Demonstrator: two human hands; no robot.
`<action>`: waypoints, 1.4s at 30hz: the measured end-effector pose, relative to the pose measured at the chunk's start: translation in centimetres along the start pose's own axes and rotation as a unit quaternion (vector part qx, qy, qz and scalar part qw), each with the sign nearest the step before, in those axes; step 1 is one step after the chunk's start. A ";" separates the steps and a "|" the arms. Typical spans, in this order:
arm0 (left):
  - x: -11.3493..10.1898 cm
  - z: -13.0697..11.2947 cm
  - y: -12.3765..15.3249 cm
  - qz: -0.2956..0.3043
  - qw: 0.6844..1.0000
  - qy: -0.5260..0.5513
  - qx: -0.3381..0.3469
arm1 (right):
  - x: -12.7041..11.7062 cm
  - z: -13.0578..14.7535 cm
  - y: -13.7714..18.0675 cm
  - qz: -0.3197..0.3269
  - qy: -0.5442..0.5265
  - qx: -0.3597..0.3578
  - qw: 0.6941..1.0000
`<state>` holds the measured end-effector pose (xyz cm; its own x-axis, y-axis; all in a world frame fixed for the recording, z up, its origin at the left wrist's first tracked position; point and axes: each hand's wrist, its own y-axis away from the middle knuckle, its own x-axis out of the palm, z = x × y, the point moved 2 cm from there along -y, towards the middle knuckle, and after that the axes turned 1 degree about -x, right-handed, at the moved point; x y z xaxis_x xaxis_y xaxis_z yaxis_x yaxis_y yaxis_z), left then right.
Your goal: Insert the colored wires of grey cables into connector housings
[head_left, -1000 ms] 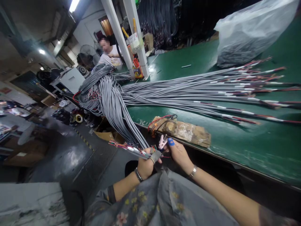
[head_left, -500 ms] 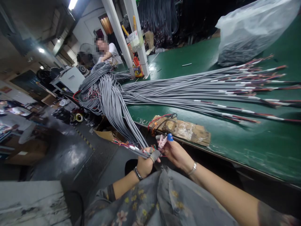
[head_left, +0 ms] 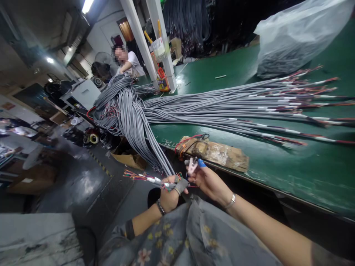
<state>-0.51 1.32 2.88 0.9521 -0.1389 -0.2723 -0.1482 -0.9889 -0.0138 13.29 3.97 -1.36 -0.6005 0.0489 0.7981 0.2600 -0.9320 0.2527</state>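
My left hand (head_left: 169,194) is closed around the ends of several grey cables (head_left: 144,138), a grey wrap on its thumb. Coloured stripped wires (head_left: 135,175) stick out to the left of the fist. My right hand (head_left: 209,181) is closed on a small pink clip-like tool (head_left: 192,165), held just right of the left hand at the wire tips; a blue cap covers its fingertip. The cable bundle runs from my left hand up over the edge of the green table (head_left: 291,166) and fans across it to the right.
A taped cardboard block (head_left: 219,151) with red and black wires lies at the table's near edge. A large clear plastic bag (head_left: 294,37) sits at the far right. White posts (head_left: 163,44) stand at the back. Another person (head_left: 129,62) works behind the cable heap.
Both hands have shifted slightly up and left. The wire ends in my left hand now point more to the left, and the pink tool stays close to them.
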 end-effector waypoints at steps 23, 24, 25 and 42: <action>0.3 1.3 0.0 -0.019 1.000 -0.003 -0.015 | -0.3 -0.1 1.1 0.045 0.075 0.066 0.994; 0.2 1.3 0.0 -0.012 1.000 -0.007 -0.014 | -0.4 -0.2 1.3 0.051 0.096 0.075 0.991; 0.1 1.2 0.1 -0.003 1.000 -0.017 -0.009 | -0.5 -0.2 1.5 0.054 0.115 0.079 0.989; -0.5 1.2 -0.6 0.089 0.996 -0.014 -0.019 | 0.1 1.0 2.5 0.063 0.269 0.004 0.961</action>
<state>-1.27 2.08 1.86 0.9040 -0.3111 -0.2933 -0.3030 -0.9501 0.0739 14.65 1.96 -0.13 -0.8674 -0.2598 0.4245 0.3611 -0.9155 0.1774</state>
